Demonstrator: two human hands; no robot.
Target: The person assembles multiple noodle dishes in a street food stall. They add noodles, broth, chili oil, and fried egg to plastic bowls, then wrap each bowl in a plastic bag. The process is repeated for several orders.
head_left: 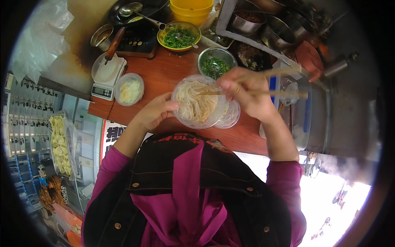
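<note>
My left hand (pixel 157 110) grips the left rim of a clear round plastic bowl (pixel 177 116), its thumb on the edge. Pale noodles (pixel 196 105) fill the bowl, browner on their right side. My right hand (pixel 245 92) is closed round a pair of wooden chopsticks (pixel 286 94), which are blurred by motion. Their tips reach into the noodles. Partly under the bowl's right side lies another clear round container or lid (pixel 231 119). Just beyond my right hand stands a metal bowl (pixel 202 66) of chopped greens with a spoon in it.
A yellow-rimmed bowl (pixel 159 44) of chopped greens sits farther back. To the left are a tub of pale shreds (pixel 131 90) and a white scale (pixel 103 91). At the back stand a pan with a ladle (pixel 131 9) and a yellow bucket (pixel 191 12). Metal pots (pixel 248 24) stand behind a frame at right.
</note>
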